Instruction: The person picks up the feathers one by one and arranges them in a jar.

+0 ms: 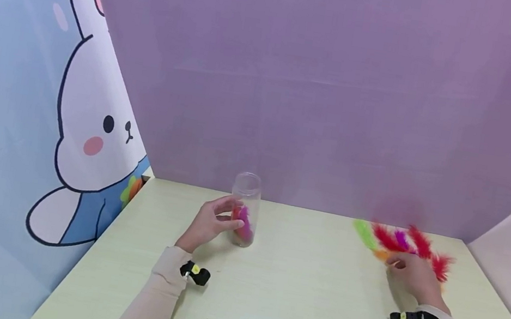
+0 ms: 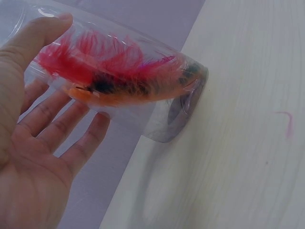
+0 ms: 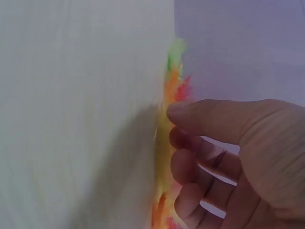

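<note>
My left hand (image 1: 214,219) grips a clear jar (image 1: 254,192) at its side, thumb on one face and fingers on the other. The jar stands upright on the table, its base showing in the left wrist view. Inside lie fluffy feathers (image 2: 114,62) in red, orange, black and purple. Toward the right, my right hand (image 1: 416,277) is at a pile of loose feathers (image 1: 385,237) in green, red, orange and purple. In the right wrist view the thumb and curled fingertips (image 3: 183,164) are right at the orange and yellow feathers (image 3: 164,143); I cannot tell if they pinch one.
The pale wooden table (image 1: 294,297) ends at a purple cloth backdrop (image 1: 346,85) just behind the jar and feathers. A rabbit-print cloth (image 1: 88,118) hangs along the left side. A small pink wisp (image 2: 288,125) lies on the table near the jar.
</note>
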`<state>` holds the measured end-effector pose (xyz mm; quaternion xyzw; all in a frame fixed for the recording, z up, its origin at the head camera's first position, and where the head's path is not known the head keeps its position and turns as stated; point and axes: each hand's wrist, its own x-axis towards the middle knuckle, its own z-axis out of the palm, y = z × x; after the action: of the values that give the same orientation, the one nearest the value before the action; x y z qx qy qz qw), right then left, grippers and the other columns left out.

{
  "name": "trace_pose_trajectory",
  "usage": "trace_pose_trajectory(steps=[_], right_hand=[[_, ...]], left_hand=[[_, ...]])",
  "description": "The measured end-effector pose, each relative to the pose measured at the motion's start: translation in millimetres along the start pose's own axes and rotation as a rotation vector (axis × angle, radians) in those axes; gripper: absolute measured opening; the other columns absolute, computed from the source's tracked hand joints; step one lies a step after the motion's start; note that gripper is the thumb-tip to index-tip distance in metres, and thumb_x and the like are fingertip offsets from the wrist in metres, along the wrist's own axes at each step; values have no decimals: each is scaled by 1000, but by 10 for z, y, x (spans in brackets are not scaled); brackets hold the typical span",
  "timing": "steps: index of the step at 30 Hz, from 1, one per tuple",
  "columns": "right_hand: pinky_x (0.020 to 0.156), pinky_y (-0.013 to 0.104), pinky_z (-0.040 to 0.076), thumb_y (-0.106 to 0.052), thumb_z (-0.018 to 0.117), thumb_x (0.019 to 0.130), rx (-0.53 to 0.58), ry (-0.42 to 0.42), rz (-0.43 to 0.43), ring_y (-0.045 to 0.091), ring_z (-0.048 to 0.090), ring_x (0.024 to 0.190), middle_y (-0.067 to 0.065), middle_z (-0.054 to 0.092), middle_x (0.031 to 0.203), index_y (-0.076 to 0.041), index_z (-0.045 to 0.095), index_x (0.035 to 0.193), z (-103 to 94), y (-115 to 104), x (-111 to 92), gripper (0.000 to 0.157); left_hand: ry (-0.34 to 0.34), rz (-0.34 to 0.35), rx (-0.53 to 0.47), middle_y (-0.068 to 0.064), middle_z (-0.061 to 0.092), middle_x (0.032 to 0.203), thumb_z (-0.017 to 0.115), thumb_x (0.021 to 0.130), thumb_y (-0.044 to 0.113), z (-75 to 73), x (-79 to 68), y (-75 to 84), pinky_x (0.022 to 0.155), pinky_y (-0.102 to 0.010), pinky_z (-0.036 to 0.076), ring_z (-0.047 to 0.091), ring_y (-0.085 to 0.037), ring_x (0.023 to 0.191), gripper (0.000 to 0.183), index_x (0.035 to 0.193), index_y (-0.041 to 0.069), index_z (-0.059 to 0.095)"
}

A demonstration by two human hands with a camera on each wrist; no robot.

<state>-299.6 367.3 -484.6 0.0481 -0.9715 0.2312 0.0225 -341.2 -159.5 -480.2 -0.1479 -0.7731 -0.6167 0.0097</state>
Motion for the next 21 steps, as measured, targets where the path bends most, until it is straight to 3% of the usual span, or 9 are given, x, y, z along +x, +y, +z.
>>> trace_pose_trajectory(steps=[6,14,21], right_hand=[[71,45,56,-14,74,90,0,-21,4,31,66,88,13,73,96,-9,76,101,43,34,15,12],[77,52,58,-13,75,90,-16,12,-17,30,67,88,9,75,94,-11,78,95,65,13,2,6],[74,42,55,-11,72,93,-34,-15,-10,24,61,82,5,69,87,-9,74,94,81,-11,29,4]], left_hand=[[-10,7,0,-6,68,136,87,83,20,-6,0,-13,107,-44,55,61,-27,132,68,144,11,57],[-5,1,2,-5,69,135,87,83,20,-5,12,-26,107,-43,55,61,-26,132,63,140,17,61],[-14,-2,3,-5,68,136,87,83,22,-16,9,-19,108,-44,54,60,-26,133,70,145,10,57]])
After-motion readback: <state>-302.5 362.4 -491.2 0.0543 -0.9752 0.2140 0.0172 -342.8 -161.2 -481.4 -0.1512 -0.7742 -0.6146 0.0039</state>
